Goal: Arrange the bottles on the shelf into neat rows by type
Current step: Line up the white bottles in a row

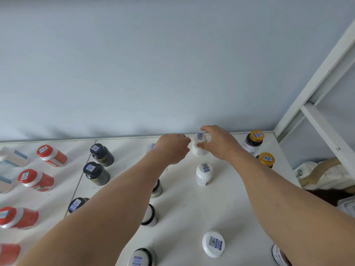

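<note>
L forearm (115,204) hides parts of 3 bottles mid-frame; red-cap bottles (36,179) cut off at left edge. Right hand (219,143) pinches white bottle (199,144), upper centre by shelf (182,208) back edge. Left hand (172,148) touches it; grip unclear. Open room lower centre-right.

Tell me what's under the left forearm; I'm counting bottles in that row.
Parts of four bottles show beside the left forearm: a cap by the left hand, and three bottles nearer. Their left sides are covered, so anything more beneath cannot be seen.
</note>
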